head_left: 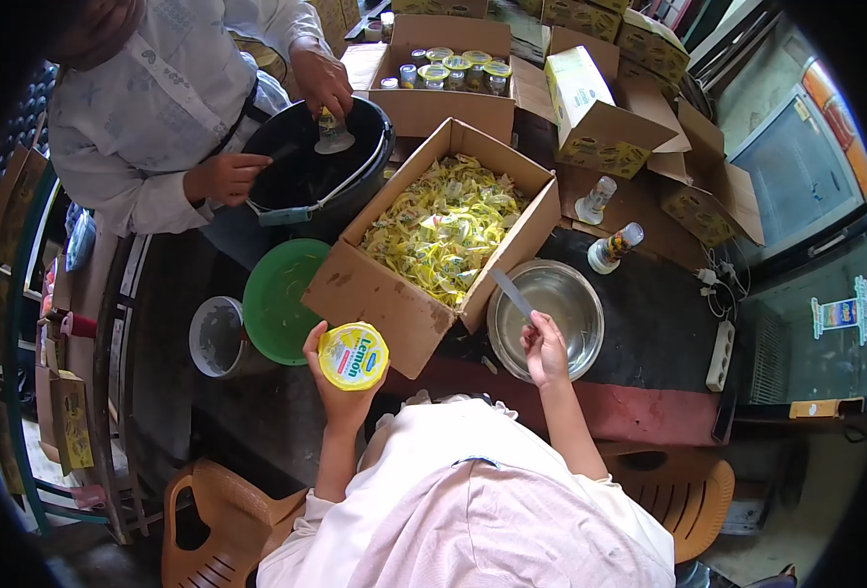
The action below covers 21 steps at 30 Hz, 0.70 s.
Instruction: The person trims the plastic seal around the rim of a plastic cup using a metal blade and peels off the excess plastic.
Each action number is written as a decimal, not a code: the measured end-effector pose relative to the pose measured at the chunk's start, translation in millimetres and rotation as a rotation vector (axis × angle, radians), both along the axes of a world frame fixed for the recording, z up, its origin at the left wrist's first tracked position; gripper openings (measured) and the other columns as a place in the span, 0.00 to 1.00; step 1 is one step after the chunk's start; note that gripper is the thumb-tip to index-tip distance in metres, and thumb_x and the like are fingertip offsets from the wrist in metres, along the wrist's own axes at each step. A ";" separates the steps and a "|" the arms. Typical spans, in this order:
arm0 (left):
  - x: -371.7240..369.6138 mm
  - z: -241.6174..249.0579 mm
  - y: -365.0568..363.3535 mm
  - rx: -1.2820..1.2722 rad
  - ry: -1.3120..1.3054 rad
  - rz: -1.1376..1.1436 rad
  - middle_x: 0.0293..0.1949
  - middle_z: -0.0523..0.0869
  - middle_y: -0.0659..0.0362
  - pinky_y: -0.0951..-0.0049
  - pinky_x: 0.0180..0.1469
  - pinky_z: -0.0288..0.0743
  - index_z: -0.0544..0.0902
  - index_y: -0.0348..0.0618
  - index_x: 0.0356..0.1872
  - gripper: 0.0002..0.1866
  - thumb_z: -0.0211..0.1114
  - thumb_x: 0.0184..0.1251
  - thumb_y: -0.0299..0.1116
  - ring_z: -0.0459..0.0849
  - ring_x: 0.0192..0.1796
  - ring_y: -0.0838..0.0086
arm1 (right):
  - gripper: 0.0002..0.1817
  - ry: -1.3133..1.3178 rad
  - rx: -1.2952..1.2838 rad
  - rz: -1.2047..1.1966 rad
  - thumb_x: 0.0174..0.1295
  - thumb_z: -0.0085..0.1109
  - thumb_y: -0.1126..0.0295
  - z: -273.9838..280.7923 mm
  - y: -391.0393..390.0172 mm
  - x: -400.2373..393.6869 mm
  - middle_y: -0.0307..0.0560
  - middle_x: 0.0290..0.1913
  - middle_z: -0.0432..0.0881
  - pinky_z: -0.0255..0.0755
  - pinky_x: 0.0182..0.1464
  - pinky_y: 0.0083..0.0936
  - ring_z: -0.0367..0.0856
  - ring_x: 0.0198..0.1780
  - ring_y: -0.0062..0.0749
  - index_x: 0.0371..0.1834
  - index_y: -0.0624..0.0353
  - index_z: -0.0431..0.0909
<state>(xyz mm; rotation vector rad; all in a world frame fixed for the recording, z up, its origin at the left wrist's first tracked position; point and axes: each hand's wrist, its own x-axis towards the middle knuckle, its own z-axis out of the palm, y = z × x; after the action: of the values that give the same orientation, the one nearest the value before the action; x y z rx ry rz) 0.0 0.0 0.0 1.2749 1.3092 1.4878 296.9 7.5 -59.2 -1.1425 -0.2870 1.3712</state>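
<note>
My left hand (335, 400) is wrapped around a cup with a yellow lid (354, 357) printed "Lemon", its top facing up at me. The cup's sides are mostly hidden under the lid and my fingers. In my right hand (547, 353) is a knife (513, 293), its flat blade pointing up and left over the rim of a shiny metal bowl (591, 328). Ahead, between my hands, stands an open cardboard box (370, 314) heaped with torn yellow printed plastic wrappers (443, 225).
Left lie a green basin (281, 304) and a white bucket (216, 338). Across the table a co-worker's hand (323, 83) holds a clear cup above a black bucket (379, 167). Two clear containers (615, 248) stand right; a carton (453, 113) of lidded cups sits at the back.
</note>
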 end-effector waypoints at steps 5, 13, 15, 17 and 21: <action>4.8 5.5 0.4 0.056 0.032 0.002 0.52 0.70 0.54 0.71 0.58 0.67 0.56 0.41 0.61 0.49 0.77 0.34 0.21 0.74 0.53 0.69 | 0.03 0.231 -0.012 -0.013 0.60 0.58 0.69 13.9 26.1 -20.3 0.33 0.32 0.81 0.68 0.31 0.20 0.76 0.31 0.18 0.36 0.49 0.76; 1.1 9.3 2.9 0.068 0.081 0.051 0.51 0.72 0.54 0.72 0.57 0.67 0.56 0.42 0.61 0.49 0.76 0.33 0.21 0.74 0.53 0.70 | 0.03 -0.772 0.342 -0.097 0.56 0.63 0.71 41.4 28.7 -55.9 0.35 0.34 0.77 0.65 0.32 0.22 0.73 0.32 0.22 0.28 0.51 0.78; 0.7 10.5 4.0 0.084 0.086 0.057 0.51 0.71 0.55 0.72 0.57 0.67 0.56 0.42 0.61 0.49 0.76 0.33 0.21 0.74 0.52 0.70 | 0.05 -1.388 0.596 -0.129 0.50 0.65 0.74 53.4 24.8 -61.7 0.36 0.33 0.74 0.63 0.37 0.25 0.72 0.34 0.26 0.27 0.51 0.79; 0.7 12.4 3.3 0.095 0.079 0.052 0.52 0.70 0.55 0.72 0.57 0.67 0.56 0.41 0.61 0.49 0.76 0.33 0.21 0.73 0.52 0.70 | 0.07 -1.746 0.831 -0.020 0.47 0.65 0.75 40.0 17.7 -62.6 0.36 0.33 0.74 0.61 0.40 0.27 0.71 0.36 0.27 0.30 0.50 0.80; -2.4 6.6 0.1 0.085 0.072 0.069 0.52 0.72 0.54 0.71 0.58 0.67 0.56 0.42 0.61 0.49 0.76 0.33 0.20 0.74 0.53 0.69 | 0.07 -1.979 0.937 0.147 0.49 0.63 0.72 0.6 13.2 -64.3 0.31 0.35 0.74 0.57 0.43 0.26 0.71 0.38 0.23 0.32 0.49 0.80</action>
<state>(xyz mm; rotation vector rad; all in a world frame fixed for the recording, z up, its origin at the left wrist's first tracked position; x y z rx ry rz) -2.4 0.1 6.6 1.3609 1.3613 1.5727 232.6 20.7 -58.6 -1.2065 -2.1115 -0.3584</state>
